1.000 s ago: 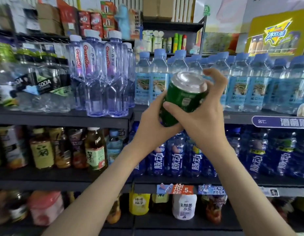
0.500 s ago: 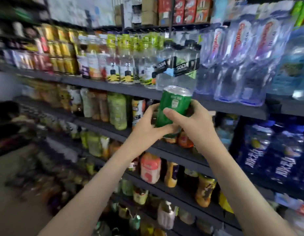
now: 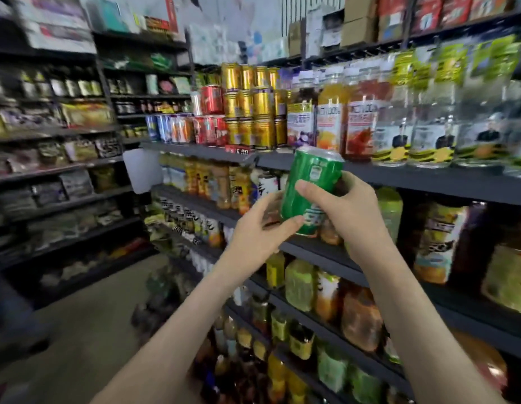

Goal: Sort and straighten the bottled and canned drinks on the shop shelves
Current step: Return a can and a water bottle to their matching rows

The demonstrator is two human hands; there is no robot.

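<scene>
Green metal drinks can is held in the air, near upright w/ a slight tilt, just in front of the dark shelf edge and below-right of the stacked gold cans & red cans. That's prob. where it belongs, since the nearer rows are all bottles. Right hand wraps its middle, thumb across the front and fingers curled behind; left hand grips it low, thumb on the lower front, likely to steady it & turn the label out.

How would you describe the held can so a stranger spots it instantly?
Find the dark shelf carrying gold cans and juice bottles. Just before its front edge, the left hand and right hand hold one can. It is green with a silver top, and alone stands on no shelf.
</scene>
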